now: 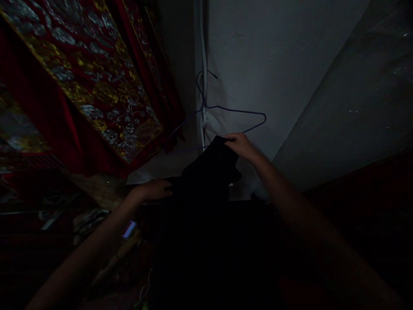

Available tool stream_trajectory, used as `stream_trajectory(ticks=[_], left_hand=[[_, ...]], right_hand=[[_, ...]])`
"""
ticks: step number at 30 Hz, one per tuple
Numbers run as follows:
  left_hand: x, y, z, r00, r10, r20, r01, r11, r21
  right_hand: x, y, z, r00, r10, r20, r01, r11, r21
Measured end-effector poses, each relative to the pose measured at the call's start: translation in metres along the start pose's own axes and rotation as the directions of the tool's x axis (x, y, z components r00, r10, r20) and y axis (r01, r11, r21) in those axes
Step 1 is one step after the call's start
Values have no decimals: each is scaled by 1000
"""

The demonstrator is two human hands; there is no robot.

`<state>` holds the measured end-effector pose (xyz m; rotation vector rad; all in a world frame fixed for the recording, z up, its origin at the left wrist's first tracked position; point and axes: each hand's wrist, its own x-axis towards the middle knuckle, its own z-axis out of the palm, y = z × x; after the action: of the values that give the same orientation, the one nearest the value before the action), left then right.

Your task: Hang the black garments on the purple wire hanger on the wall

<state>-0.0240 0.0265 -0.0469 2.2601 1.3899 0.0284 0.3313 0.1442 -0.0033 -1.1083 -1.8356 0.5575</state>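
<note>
Black cloth (206,172) is up at six o'clock of the hanger (232,110), left hand (156,190) clamped on its nine-o'clock edge, right hand (240,145) on its two-o'clock corner; too dark to tell if it's on yet

Limp plain black cloth garment (208,170), bunched and folded at top (lower edge lost in shadow). Upper corner in front of bottom bar of thin dark-purple wire hanger (238,111); remaining visible cloth below hanger.
</note>
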Motion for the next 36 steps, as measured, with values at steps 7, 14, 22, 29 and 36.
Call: stream_trajectory(ticks=[7,14,22,29,36], left_hand=[[7,15,-36,903,1,-430,29,998,64],[-6,58,-53,718,62,-693,-33,998,54],[-23,50,-39,926,-2,-377,200,850,488],[-27,50,-64,869,-62,-491,268,892,363],[-19,71,-87,711,106,-695,-10,990,140]], right_hand=[[-23,-23,-46,997,43,-58,-50,992,-119],[-35,-30,-50,989,-9,-151,-18,984,-175],[-37,-30,-42,987,-57,-149,22,974,-226],[-40,-32,-40,986,-41,-160,1,970,-245],[-51,-48,-32,987,-26,-161,-8,979,-202]])
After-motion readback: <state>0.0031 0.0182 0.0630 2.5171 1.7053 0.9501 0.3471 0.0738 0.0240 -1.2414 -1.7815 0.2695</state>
